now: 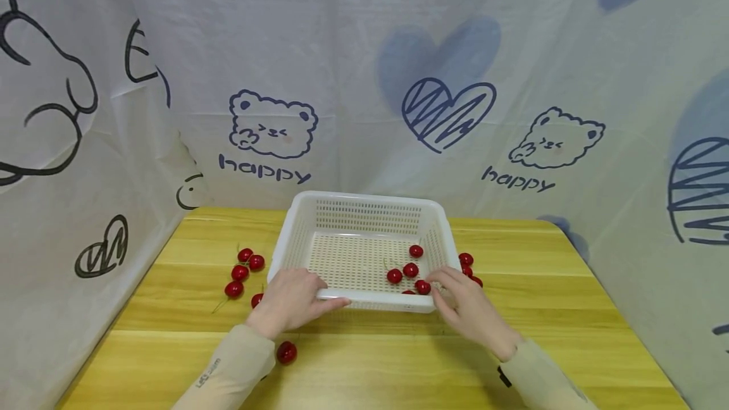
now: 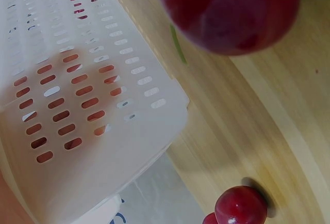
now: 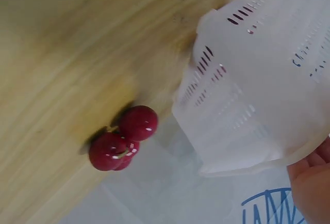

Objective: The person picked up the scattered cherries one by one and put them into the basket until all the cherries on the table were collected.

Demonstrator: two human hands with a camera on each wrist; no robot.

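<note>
A white slotted plastic basket (image 1: 364,198) stands on the wooden table, with several red cherries (image 1: 411,269) in its right part. My left hand (image 1: 290,301) grips its front left corner, thumb along the front rim and fingers inside. Through the slots of the basket wall (image 2: 149,69) those fingers show in the left wrist view. At the front right corner my right hand (image 1: 469,309) holds the rim, fingertips inside close to a cherry (image 1: 423,287). In the right wrist view, the right hand's fingers (image 3: 314,164) bend over the rim.
Several loose cherries (image 1: 240,273) lie left of the basket, and one cherry (image 1: 286,352) lies near my left sleeve. More cherries (image 3: 107,152) sit close together on the table right of the basket. A printed cloth (image 1: 353,125) hangs behind the table (image 1: 535,309).
</note>
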